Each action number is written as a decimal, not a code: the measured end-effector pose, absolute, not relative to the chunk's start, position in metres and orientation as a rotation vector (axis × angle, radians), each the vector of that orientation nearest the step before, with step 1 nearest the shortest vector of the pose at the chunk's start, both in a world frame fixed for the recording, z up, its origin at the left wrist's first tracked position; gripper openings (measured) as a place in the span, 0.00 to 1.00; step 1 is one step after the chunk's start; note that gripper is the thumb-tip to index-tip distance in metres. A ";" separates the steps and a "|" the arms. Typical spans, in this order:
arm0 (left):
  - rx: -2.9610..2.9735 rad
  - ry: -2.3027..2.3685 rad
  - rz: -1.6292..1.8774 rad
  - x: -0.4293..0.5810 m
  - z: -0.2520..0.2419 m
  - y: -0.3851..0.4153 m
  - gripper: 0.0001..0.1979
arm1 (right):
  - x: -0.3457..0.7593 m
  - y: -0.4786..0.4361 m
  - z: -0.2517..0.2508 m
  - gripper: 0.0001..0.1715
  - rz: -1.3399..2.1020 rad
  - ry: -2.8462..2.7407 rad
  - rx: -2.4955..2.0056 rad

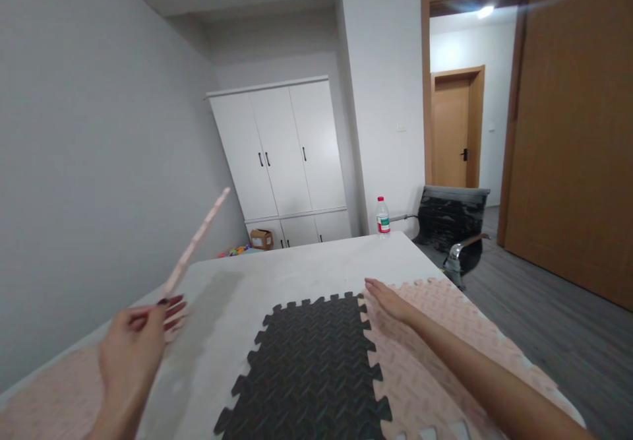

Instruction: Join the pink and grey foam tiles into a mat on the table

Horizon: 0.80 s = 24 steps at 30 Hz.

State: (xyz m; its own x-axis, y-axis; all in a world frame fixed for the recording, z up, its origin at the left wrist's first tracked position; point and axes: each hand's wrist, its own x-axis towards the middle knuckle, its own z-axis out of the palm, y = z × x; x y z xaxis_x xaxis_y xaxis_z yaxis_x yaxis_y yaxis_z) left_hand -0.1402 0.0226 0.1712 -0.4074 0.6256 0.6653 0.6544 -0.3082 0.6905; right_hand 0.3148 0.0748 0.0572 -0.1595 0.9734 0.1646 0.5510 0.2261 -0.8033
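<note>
My left hand pinches a pink foam mat tile, raised above the table's left part and seen nearly edge-on. A black foam mat tile with jigsaw edges and a ridged pattern lies flat on the white table in front of me. To its right is a second pink tile, its side meeting the black one's teeth. My right hand rests flat on that tile's far left corner, close to the seam, fingers stretched out. The forearm covers part of the tile.
More pink foam lies at the table's lower left. A clear bottle with a red cap stands at the far edge of the white table. A black chair is beyond the right corner. White cabinets and a cardboard box are behind.
</note>
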 end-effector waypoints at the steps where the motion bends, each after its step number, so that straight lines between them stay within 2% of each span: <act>1: -1.818 -1.780 -1.969 -0.115 0.172 0.030 0.11 | 0.326 0.076 0.066 0.37 0.821 -1.757 -1.394; 3: -2.025 -1.679 -2.070 -0.065 0.170 0.046 0.12 | 0.351 0.078 0.085 0.36 0.995 -1.544 -1.312; 6: -2.350 -1.550 -1.983 0.003 0.160 0.074 0.13 | 0.389 0.080 0.113 0.37 1.231 -1.143 -1.089; 9: -2.624 -1.451 -1.785 0.062 0.146 0.101 0.11 | 0.428 0.085 0.131 0.40 1.265 -0.918 -0.897; 11: -2.748 -1.421 -1.601 0.096 0.135 0.118 0.08 | 0.455 0.092 0.132 0.39 1.170 -0.877 -0.913; 13: -2.836 -1.418 -1.392 0.124 0.119 0.134 0.06 | 0.480 0.102 0.122 0.35 0.995 -0.906 -1.120; 16: -2.909 -1.464 -1.064 0.154 0.090 0.156 0.10 | 0.507 0.116 0.089 0.29 0.793 -0.944 -1.475; 20: -2.910 -1.525 -0.681 0.171 0.053 0.173 0.13 | 0.520 0.131 0.037 0.33 0.640 -0.992 -1.728; 24: -2.784 -1.501 -0.497 0.180 0.033 0.179 0.14 | 0.521 0.142 -0.003 0.34 0.464 -1.117 -1.919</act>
